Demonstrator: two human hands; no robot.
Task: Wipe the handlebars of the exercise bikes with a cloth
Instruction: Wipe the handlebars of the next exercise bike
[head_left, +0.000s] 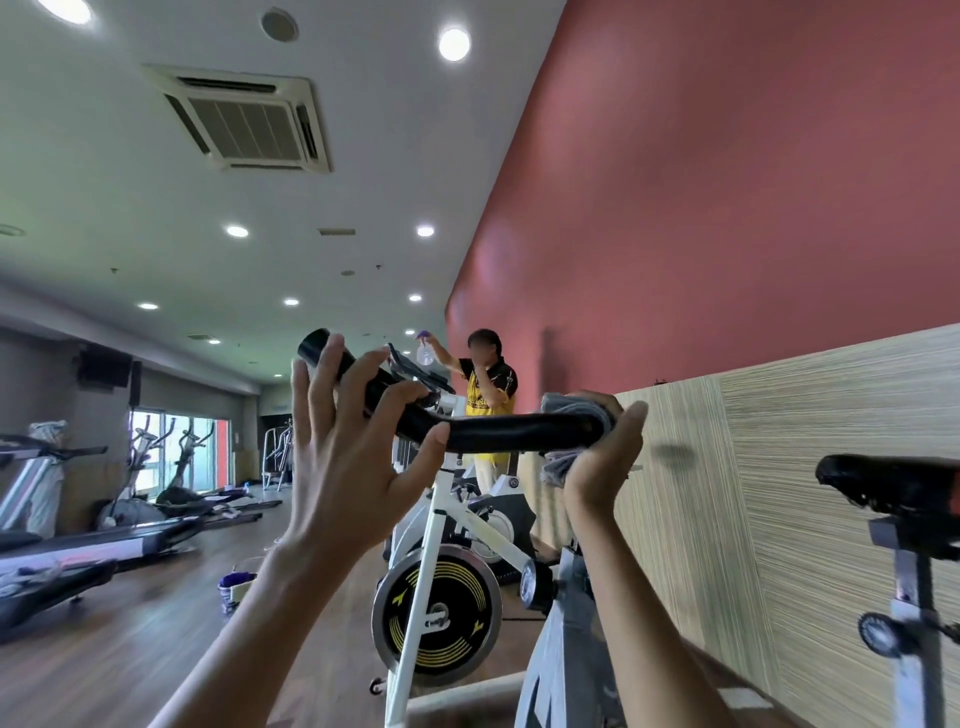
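A black padded handlebar (514, 434) of the nearest exercise bike runs across the middle of the head view, curving up to an open end at the upper left. My left hand (345, 447) holds its left part, fingers curled over the bar and thumb underneath. My right hand (597, 457) grips a grey cloth (563, 415) wrapped around the bar's right end. Cloth ends hang below that hand.
A white bike with a black and yellow flywheel (436, 616) stands just ahead. Behind it a person in a yellow shirt (485, 387) holds up a spray bottle. A black saddle (888, 483) is at right beside the striped wall. Treadmills (78, 545) line the left.
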